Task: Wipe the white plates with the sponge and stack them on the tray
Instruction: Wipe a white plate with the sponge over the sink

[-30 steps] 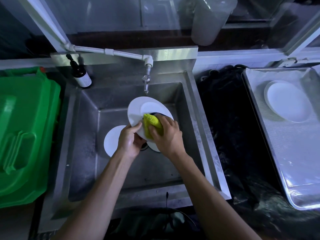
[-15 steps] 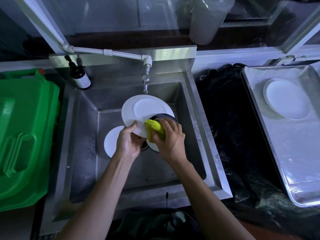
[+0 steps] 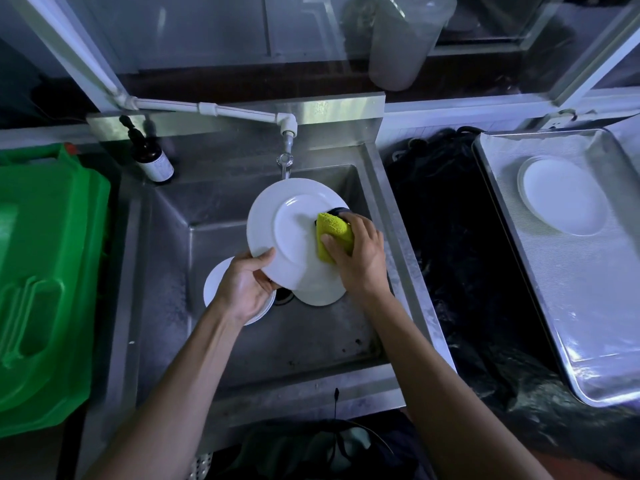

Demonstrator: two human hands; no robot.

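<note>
Fingers (image 3: 337, 245) of the right hand (image 3: 360, 258) clutched the sponge (image 3: 333, 233) against a plate (image 3: 291, 233), its near rim pinched by the left hand (image 3: 244, 289), above the sink (image 3: 391, 216). Wiping looked underway; next, carry it to the tray (image 3: 606, 306) at the worktop's right edge, onto the plates (image 3: 562, 199) already there.

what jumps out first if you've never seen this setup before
Dead centre, over the steel sink, the left hand grips a round white plate by its near rim while the right hand presses a yellow-green sponge on its right side. A big bright green plastic bin fills the left edge, and at far right a metal tray holds stacked white plates.
</note>
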